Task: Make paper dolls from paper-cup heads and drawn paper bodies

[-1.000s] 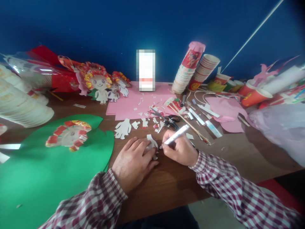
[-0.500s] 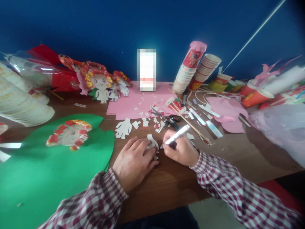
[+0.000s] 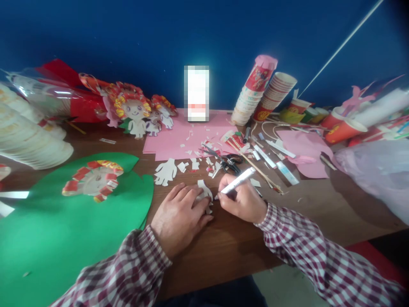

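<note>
My left hand lies flat on a white paper cutout, its fingers stretched out and covering much of the piece. In a pinch, my right hand holds a white marker, tilted with its tip low at the cutout's right edge. Whether the tip touches the paper I cannot tell. Just beyond my left fingers rests another white cutout, shaped like a small body with limbs. Black-handled scissors lie past my right hand among paper scraps.
Green paper on the left bears a paper doll head. Finished paper dolls stand against the blue wall. Pink paper lies at the back. Stacked paper cups rise behind right; more cups lean at left.
</note>
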A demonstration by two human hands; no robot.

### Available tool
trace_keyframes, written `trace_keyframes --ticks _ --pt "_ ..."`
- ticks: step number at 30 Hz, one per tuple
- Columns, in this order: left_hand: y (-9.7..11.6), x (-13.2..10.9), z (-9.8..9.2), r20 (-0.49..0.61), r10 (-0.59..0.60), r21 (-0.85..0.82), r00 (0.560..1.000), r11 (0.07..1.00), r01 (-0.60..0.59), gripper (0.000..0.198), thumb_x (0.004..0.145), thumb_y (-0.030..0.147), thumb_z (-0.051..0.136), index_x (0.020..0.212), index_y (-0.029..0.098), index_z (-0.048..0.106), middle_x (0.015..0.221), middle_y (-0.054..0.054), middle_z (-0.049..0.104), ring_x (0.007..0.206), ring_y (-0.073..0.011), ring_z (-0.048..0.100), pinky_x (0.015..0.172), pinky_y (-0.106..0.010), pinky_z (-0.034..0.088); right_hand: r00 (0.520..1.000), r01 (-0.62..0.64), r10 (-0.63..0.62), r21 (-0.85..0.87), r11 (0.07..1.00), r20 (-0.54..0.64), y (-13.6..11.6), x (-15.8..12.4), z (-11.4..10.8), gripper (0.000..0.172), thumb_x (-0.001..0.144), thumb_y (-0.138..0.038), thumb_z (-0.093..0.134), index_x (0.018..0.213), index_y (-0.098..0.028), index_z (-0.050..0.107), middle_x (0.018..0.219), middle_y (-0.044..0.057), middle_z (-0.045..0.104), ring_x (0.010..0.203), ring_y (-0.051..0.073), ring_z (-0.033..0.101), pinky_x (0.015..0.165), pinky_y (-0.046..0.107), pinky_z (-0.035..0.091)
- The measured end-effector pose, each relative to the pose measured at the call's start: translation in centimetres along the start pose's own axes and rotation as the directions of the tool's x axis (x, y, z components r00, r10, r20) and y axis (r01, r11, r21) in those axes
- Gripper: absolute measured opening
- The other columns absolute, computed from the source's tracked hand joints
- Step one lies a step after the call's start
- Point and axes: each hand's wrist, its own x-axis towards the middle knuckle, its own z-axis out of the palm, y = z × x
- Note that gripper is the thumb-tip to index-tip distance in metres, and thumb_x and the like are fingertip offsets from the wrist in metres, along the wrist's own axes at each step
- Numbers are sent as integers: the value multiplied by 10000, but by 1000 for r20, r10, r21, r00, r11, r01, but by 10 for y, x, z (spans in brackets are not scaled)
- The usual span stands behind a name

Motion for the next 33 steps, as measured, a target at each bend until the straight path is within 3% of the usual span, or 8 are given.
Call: trace_keyframes --ticks 33 --pt "0 1 -1 15 -11 -21 1000 1000 11 284 869 372 527 1055 184 628 1124 -107 595 1032 -281 550 960 -513 419 1000 -15 15 2 1000 21 -1 0 -1 67 755 -201 556 714 -183 505 590 -31 498 525 105 455 501 226 366"
